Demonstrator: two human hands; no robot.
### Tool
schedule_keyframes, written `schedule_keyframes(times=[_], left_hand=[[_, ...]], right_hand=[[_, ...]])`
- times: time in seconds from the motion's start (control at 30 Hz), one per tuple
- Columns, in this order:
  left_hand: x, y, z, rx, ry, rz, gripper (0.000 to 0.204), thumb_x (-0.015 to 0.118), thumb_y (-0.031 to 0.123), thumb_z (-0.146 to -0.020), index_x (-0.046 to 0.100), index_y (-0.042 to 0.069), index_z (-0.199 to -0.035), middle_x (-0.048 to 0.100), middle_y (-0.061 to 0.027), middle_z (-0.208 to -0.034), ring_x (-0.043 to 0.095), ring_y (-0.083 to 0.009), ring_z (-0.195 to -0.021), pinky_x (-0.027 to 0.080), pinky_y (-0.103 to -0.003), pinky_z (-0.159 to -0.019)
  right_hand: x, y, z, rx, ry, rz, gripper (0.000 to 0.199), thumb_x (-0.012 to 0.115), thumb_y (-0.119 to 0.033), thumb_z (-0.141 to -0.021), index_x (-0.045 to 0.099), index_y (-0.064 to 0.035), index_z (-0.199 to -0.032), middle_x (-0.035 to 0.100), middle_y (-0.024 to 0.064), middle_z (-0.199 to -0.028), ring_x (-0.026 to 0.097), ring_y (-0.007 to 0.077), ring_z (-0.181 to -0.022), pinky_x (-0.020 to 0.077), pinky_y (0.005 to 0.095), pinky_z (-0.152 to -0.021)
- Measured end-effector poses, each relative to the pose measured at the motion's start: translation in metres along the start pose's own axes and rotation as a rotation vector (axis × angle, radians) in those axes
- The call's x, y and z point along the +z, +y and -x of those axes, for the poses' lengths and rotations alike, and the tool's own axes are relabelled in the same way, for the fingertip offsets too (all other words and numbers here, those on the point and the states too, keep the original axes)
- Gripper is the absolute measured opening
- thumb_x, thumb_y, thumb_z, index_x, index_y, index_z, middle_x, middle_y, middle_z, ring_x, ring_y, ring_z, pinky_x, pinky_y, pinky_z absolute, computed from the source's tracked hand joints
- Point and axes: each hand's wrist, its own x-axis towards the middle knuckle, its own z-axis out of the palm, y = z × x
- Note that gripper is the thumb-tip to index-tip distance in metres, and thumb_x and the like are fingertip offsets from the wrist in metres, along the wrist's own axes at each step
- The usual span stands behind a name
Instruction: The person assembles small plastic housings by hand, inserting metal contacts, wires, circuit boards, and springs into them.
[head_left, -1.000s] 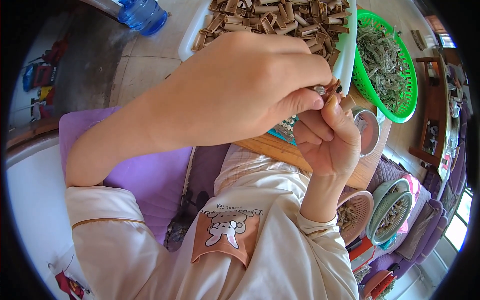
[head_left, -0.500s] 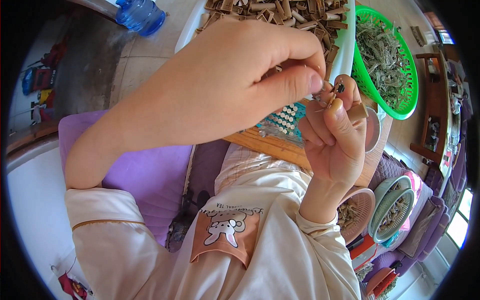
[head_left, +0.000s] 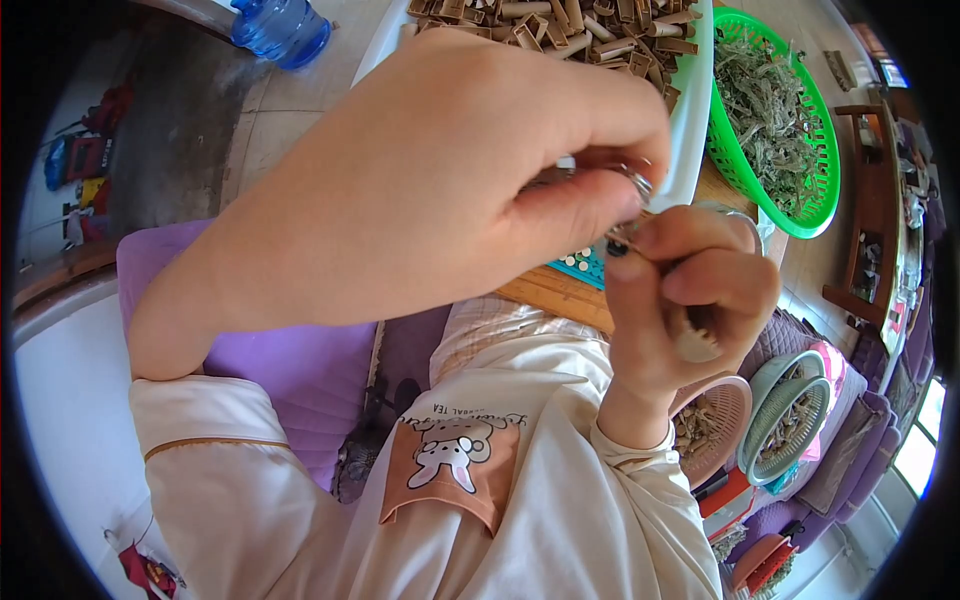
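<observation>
My left hand [head_left: 530,170] reaches across from the left, closed in a pinch on thin shiny strands [head_left: 632,180] whose kind I cannot make out. Against its fingertips, my right hand [head_left: 695,290] is closed, with thumb and forefinger pinching a small dark piece [head_left: 617,247]. A tan tube-like piece [head_left: 697,345] sticks out from its curled fingers. The two hands meet above the table edge. Behind them, a turquoise holder [head_left: 590,265] with rows of white round pieces is mostly hidden by my left hand.
A white tray [head_left: 690,150] heaped with brown plastic pieces [head_left: 600,30] stands ahead. To its right is a green basket [head_left: 832,190] of pale wiry clippings. Pink [head_left: 740,420] and grey-green [head_left: 760,475] baskets stand lower right, a blue water bottle [head_left: 280,35] far left.
My right hand has turned and shifted, its fingers curling inward, so the tan piece now points downward toward me. My left hand has moved slightly right and its fingers cover more.
</observation>
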Motion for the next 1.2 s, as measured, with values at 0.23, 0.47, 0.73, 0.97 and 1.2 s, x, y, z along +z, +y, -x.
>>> schedule_keyframes(times=[0.23, 0.47, 0.73, 0.97, 1.2], left_hand=[[0.010, -0.006, -0.002, 0.399, 0.128, 0.026, 0.007, 0.059, 0.007, -0.071, 0.056, 0.003, -0.077, 0.054, -0.0038, -0.065, 0.052, -0.0168, -0.054, 0.041, -0.025, -0.047], [0.003, -0.005, -0.002, 0.354, 0.102, -0.104, 0.008, 0.059, 0.006, -0.070, 0.056, 0.003, -0.077, 0.054, -0.0048, -0.065, 0.052, -0.0166, -0.053, 0.040, -0.025, -0.046], [-0.003, 0.002, 0.001, -0.166, -0.020, 0.315, 0.013, 0.054, 0.011, -0.079, 0.053, 0.001, -0.087, 0.049, 0.0006, -0.075, 0.043, -0.0026, -0.064, 0.035, -0.016, -0.055], [0.009, 0.001, 0.004, -0.117, 0.073, 0.124, 0.012, 0.053, 0.010, -0.080, 0.051, 0.001, -0.088, 0.049, 0.0000, -0.077, 0.044, -0.0031, -0.065, 0.036, -0.016, -0.057], [0.009, 0.000, 0.005, 0.029, 0.096, 0.135, 0.010, 0.052, 0.007, -0.079, 0.050, 0.001, -0.087, 0.050, -0.0023, -0.079, 0.047, -0.0055, -0.066, 0.038, -0.018, -0.058]], right_hand=[[-0.006, -0.009, -0.004, 0.770, -0.009, -0.745, 0.040, 0.065, -0.024, -0.073, 0.042, 0.0011, -0.095, 0.053, 0.0057, -0.081, 0.049, 0.0070, -0.062, 0.0406, 0.0191, -0.054], [-0.012, -0.009, -0.010, 0.753, -0.102, -0.413, 0.027, 0.066, -0.016, -0.072, 0.052, 0.0029, -0.086, 0.054, 0.0027, -0.074, 0.049, 0.0058, -0.063, 0.0389, 0.0164, -0.055], [-0.004, -0.002, -0.002, 0.161, -0.053, 0.201, 0.020, 0.066, -0.003, -0.068, 0.056, 0.0021, -0.085, 0.054, 0.0039, -0.074, 0.049, 0.0080, -0.063, 0.0381, 0.0165, -0.055], [0.010, -0.001, 0.001, -0.011, 0.134, 0.460, 0.022, 0.066, 0.007, -0.058, 0.057, 0.0011, -0.078, 0.055, 0.0094, -0.071, 0.054, 0.0164, -0.060, 0.0435, 0.0232, -0.052], [0.010, -0.011, 0.007, 0.312, 0.218, -0.058, 0.043, 0.062, -0.026, -0.076, 0.044, 0.0044, -0.099, 0.052, 0.0062, -0.076, 0.045, 0.0062, -0.054, 0.0330, 0.0138, -0.047]])
